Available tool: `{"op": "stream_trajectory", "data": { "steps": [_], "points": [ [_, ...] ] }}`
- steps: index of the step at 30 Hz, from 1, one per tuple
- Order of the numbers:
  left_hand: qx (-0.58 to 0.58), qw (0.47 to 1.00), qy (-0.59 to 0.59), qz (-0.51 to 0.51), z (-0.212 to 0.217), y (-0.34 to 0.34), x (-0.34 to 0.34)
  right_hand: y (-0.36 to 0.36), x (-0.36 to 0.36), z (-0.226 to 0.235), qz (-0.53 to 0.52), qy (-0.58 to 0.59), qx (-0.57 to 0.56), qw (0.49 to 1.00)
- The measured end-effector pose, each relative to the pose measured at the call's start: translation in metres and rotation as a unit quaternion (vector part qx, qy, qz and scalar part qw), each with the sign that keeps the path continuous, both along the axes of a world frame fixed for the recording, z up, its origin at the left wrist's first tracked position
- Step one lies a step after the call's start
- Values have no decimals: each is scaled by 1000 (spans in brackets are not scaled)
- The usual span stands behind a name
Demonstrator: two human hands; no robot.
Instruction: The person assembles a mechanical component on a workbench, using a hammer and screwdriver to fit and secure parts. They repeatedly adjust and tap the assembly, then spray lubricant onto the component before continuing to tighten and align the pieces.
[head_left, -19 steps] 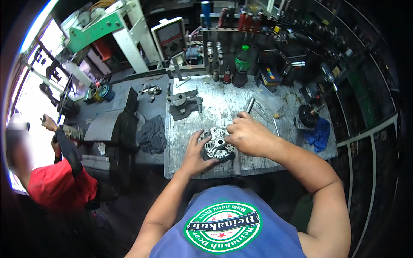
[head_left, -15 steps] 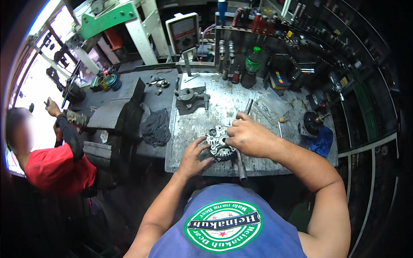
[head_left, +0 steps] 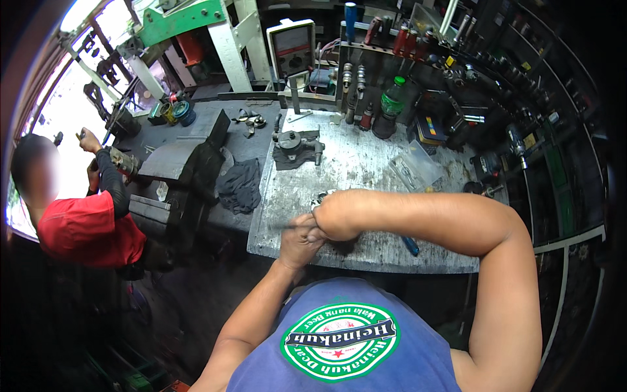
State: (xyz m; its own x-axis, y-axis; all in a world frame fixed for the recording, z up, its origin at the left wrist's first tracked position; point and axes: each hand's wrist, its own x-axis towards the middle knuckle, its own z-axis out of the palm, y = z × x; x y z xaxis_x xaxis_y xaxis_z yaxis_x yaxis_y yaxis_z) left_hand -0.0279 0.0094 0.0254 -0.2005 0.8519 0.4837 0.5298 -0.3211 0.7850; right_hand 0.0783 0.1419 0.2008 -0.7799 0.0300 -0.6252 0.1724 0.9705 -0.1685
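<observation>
the right hand [head_left: 336, 214] is bent in over the left hand [head_left: 300, 245], and from my remote seat the two appear to touch above the work. the right hand's back is toward me, so i cannot tell what it is clamped on; the left hand's fingers look curled, but i cannot tell whether they are closed on anything either. a thin dark rod [head_left: 285, 227], blurred, sticks out leftward from where the hands meet.

the round metal housing [head_left: 322, 195] is on the workbench [head_left: 353, 157] under the right hand, and i get only a small piece of its far edge past that hand. the right forearm [head_left: 418, 215] runs across the workbench and hides much of its right side; a blue-ended object [head_left: 410, 245] pokes out below it near the front edge, of a kind i cannot make out.

farther back on the workbench i see a grey metal pump-like part [head_left: 292, 140] on a dark cloth [head_left: 285, 162], a green-capped bottle [head_left: 392, 108], and a clear plastic container [head_left: 416, 166] with something metallic in it. off to the left i have a bench vise [head_left: 176, 160], a crumpled dark rag [head_left: 239, 187] beside it, and a co-worker in a red shirt [head_left: 88, 225]. an analog multimeter [head_left: 292, 52] stands behind, with red-handled screwdrivers [head_left: 405, 42] racked to its right
</observation>
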Motion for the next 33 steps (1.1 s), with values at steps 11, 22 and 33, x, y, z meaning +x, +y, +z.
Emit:
{"op": "stream_trajectory", "data": {
  "steps": [11,22,33],
  "points": [
    [-184,973,73,-115,10,8,-21,7,72,-116,-306,392,-433,752],
    [-51,989,138,-21,-15,0,-5,-25,58,-118,-306,559,-356,683],
    [-105,992,0,65,-16,-5,7,-20,50,-133,-338,514,-285,735]
  ]
}}
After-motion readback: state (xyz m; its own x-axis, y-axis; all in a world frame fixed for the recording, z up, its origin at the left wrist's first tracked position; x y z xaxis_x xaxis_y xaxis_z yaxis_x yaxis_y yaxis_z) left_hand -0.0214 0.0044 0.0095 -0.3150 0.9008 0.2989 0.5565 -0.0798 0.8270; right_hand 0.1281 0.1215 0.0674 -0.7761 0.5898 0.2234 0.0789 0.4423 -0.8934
